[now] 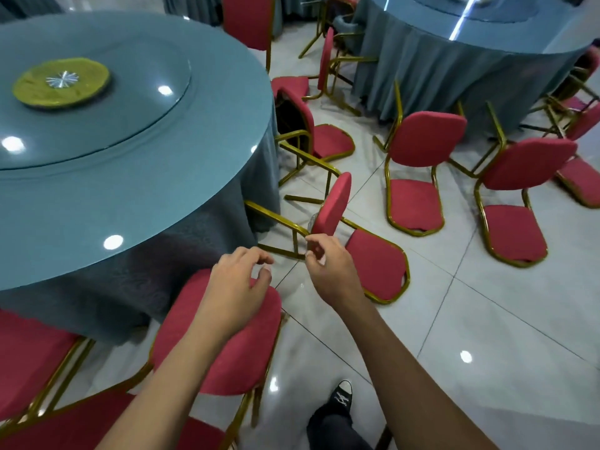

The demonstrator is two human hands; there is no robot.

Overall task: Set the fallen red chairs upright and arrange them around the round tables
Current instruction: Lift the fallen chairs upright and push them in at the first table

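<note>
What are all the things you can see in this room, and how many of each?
Round tables: two, blue cloths with glass tops; one at left, one at top right.
Green mat: one, with a silver star shape, on the left table.
Fallen chairs: at least five, red with gold frames, lying on the floor between the tables, the closest one just beyond the hands; more by the right table, too tangled to count.
Upright chairs: at least three, red; one under the left hand, one at bottom left, one behind the left table.
Floor: white shiny tiles.
Shoe: one, black and white, bottom middle.
Left hand: over a chair back, holding nothing.
Right hand: reaching toward the nearest fallen chair, holding nothing.
</note>
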